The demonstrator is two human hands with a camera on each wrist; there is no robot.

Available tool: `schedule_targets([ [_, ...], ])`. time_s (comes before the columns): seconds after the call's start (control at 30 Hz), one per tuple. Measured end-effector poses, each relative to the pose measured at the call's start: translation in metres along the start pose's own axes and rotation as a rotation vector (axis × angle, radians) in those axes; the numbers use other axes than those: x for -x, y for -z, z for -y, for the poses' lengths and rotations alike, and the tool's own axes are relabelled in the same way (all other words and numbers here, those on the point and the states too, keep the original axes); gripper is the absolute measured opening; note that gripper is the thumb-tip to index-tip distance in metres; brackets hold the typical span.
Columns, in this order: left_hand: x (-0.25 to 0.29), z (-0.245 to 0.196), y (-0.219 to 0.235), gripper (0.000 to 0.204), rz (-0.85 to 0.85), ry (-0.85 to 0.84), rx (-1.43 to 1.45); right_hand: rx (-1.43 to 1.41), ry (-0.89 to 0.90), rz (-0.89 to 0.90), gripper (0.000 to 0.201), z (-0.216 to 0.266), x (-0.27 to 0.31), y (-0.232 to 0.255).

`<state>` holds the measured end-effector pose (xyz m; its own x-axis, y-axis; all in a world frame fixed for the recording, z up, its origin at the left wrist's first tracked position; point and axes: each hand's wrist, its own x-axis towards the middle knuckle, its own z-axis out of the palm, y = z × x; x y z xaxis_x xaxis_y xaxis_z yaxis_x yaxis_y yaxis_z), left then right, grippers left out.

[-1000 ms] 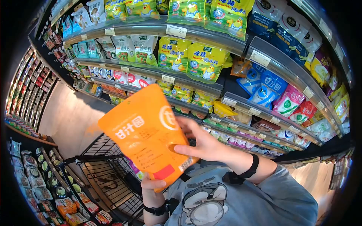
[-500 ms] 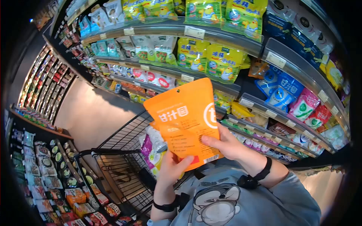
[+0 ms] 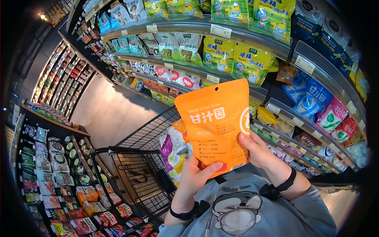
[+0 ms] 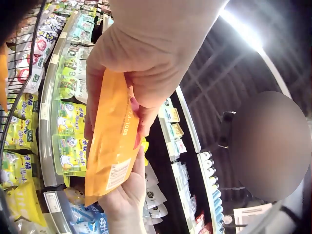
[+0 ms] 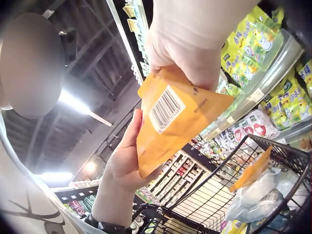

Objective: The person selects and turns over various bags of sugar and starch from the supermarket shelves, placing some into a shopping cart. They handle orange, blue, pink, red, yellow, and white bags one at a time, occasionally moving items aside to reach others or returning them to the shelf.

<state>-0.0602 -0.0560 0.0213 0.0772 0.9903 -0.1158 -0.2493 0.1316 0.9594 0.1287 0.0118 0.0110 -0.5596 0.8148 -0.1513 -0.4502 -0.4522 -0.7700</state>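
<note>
An orange pouch with white Chinese lettering, a column of check marks and a hang hole at its top is held up in front of the chest. At its lower left corner my left hand grips it, thumb across the printed face. My right hand holds the right edge, with the thumb on the same face. Both wrist views show the pouch's bottom with a barcode. The fingers behind the pouch are hidden in the head view.
Left of the pouch stands a black wire shopping cart containing a purple-and-white bag and another orange pouch. Ahead, curved-looking shelves hold yellow-green seasoning bags and blue bags. Packaged foods fill a display at lower left.
The orange pouch has gone from tilted and blurred to more upright and steady. My left thumb now lies farther across its lower face. The head view has swung left, bringing the cart's bags into sight.
</note>
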Motion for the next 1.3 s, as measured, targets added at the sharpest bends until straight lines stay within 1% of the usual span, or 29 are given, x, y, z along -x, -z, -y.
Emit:
schedule_targets([
  [0.07,0.002,-0.004,-0.002,0.034,-0.010,-0.010,-0.038,-0.017,-0.007,-0.013,0.050,-0.001,0.000,0.001],
  [0.13,0.005,-0.011,-0.005,0.032,-0.021,-0.011,-0.073,-0.056,-0.057,-0.026,0.050,-0.001,-0.001,0.002],
  [0.2,0.007,-0.021,-0.004,0.029,-0.078,0.144,-0.150,-0.089,-0.096,-0.032,0.050,0.003,-0.003,0.001],
  [0.23,0.008,-0.018,0.001,0.030,-0.071,0.149,-0.213,-0.114,-0.131,-0.032,0.050,0.004,-0.004,0.000],
  [0.27,0.008,-0.020,0.000,0.030,-0.074,0.160,-0.212,-0.120,-0.140,-0.037,0.050,0.005,-0.004,-0.001],
  [0.33,0.009,-0.029,-0.005,0.033,-0.150,0.211,-0.064,-0.128,-0.170,-0.122,0.050,0.006,-0.005,-0.003],
  [0.37,0.008,-0.032,-0.005,0.036,-0.110,0.189,-0.092,-0.144,-0.164,-0.111,0.048,0.006,-0.005,-0.003],
  [0.4,0.009,-0.030,-0.004,0.036,-0.111,0.194,-0.091,-0.146,-0.168,-0.113,0.048,0.005,-0.005,-0.004],
  [0.47,0.008,-0.024,-0.001,0.036,-0.077,0.144,-0.041,-0.146,-0.169,-0.136,0.048,0.005,-0.005,-0.006],
  [0.6,0.009,-0.019,0.003,0.037,-0.066,0.138,-0.010,-0.135,-0.174,-0.124,0.048,0.006,-0.005,-0.010],
  [0.67,0.009,-0.018,0.005,0.034,-0.068,0.142,0.033,-0.137,-0.166,-0.120,0.048,0.005,-0.006,-0.010],
  [0.8,0.007,-0.013,0.011,0.031,-0.076,0.169,0.021,-0.128,-0.164,-0.095,0.048,0.001,-0.012,-0.011],
  [0.87,0.001,0.003,0.018,0.031,-0.051,0.042,-0.042,-0.067,-0.163,-0.050,0.050,-0.004,-0.019,-0.014],
  [0.9,-0.001,0.013,0.024,0.031,-0.030,0.036,-0.038,-0.032,-0.132,-0.038,0.052,-0.017,-0.027,-0.007],
  [0.93,-0.001,0.023,0.034,0.032,-0.123,0.114,0.061,-0.023,-0.109,-0.056,0.052,-0.027,-0.034,0.002],
  [0.97,-0.002,0.033,0.044,0.034,-0.204,0.195,0.157,0.273,-0.085,-0.045,0.053,-0.034,-0.039,0.014],
  [1.0,-0.003,0.043,0.051,0.035,-0.253,0.179,0.177,0.571,-0.065,-0.047,0.054,-0.034,-0.040,0.021],
  [1.07,-0.008,0.072,0.073,0.035,-0.307,0.161,0.142,0.762,-0.074,-0.112,0.050,-0.024,-0.032,0.024],
  [1.1,-0.013,0.093,0.089,0.035,-0.316,0.172,0.112,0.766,-0.061,-0.078,0.046,-0.026,-0.030,0.037],
  [1.13,-0.017,0.108,0.101,0.035,-0.306,0.250,0.082,0.771,-0.052,-0.047,0.043,-0.027,-0.027,0.051],
  [1.17,-0.022,0.127,0.109,0.034,-0.285,0.286,0.166,0.760,-0.100,-0.098,0.038,-0.019,-0.020,0.054],
  [1.2,-0.026,0.149,0.121,0.035,-0.293,0.389,0.099,0.761,0.022,-0.188,0.037,-0.025,-0.016,0.067],
  [1.23,-0.030,0.177,0.134,0.033,-0.232,0.378,-0.020,0.776,0.043,-0.245,0.036,-0.023,-0.010,0.081],
  [1.27,-0.032,0.176,0.121,0.029,-0.236,0.287,-0.230,0.786,0.062,-0.298,0.035,-0.017,-0.004,0.093],
  [1.3,-0.035,0.168,0.117,0.030,-0.144,0.331,-0.337,0.888,0.108,-0.390,0.034,-0.007,0.005,0.101],
])
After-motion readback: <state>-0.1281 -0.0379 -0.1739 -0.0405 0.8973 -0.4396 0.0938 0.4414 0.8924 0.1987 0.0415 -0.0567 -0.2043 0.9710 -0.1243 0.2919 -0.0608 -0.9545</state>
